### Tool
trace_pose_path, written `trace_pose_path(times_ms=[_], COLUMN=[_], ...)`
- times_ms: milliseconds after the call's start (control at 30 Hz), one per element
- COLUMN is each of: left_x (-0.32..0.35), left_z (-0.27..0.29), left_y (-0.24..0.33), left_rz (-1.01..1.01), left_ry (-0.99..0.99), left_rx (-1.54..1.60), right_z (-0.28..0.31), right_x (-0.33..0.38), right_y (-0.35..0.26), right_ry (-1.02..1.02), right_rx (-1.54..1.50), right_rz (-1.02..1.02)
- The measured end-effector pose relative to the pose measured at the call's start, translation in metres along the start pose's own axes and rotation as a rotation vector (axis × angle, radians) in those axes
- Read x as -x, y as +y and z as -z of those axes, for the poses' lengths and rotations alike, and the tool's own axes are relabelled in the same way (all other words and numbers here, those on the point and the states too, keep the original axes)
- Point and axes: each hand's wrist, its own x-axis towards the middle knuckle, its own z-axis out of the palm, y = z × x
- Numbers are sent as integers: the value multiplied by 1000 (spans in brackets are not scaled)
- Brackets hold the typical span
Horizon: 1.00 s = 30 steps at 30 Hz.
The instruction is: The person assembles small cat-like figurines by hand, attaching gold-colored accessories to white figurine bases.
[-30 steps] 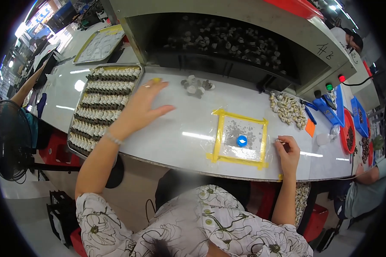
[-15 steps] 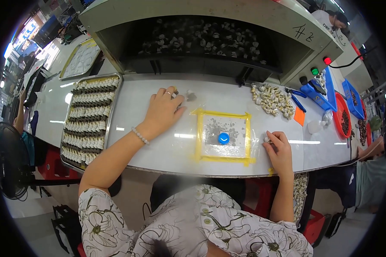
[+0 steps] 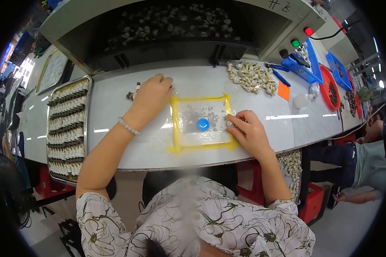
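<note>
Right end of the white worktop (image 3: 280, 128), clutter noted.
Blue-handled pliers (image 3: 282, 79) lie just beside an orange card (image 3: 283, 91); blue bin (image 3: 304, 73) behind, red basin (image 3: 325, 85) of dark bits at right. Red button (image 3: 308, 31), green button (image 3: 295, 43) on machine housing (image 3: 283, 23). Far right: person in pale green top (image 3: 371, 160).

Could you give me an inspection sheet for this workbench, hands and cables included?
Surface: white tabletop with a yellow tape frame around grey spots.
Work things: small pale piece in the right hand; dark-and-white pieces beside the left hand; blue cap inside the frame; metal tray of rowed pieces at left.
Clutter: white-and-gold pile, blue-handled pliers and orange card at right.
Hands: right pinches its piece near the frame's right edge; left's grip unclear.
Cables: one black cable near the red button.
Surroundings: cabinet behind the tabletop; co-worker at far right.
</note>
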Motion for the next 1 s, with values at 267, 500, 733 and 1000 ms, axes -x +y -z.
trace_pose_path(times_ms=[267,500,733,1000], left_x=[70,105,109,109], left_z=[15,-3,-13,-13], left_y=[59,73,72,72], left_rz=[453,706,676,651], left_ry=[-16,96,39,-6], left_rx=[1546,1901,2055,2130], right_z=[6,7,-3,-13], right_x=[-2,-11,-25,-48], right_y=[-2,-7,-22,-37], right_ry=[-85,-89,-117,-231], right_rx=[-80,43,-103,7], right_rz=[-44,110,106,192])
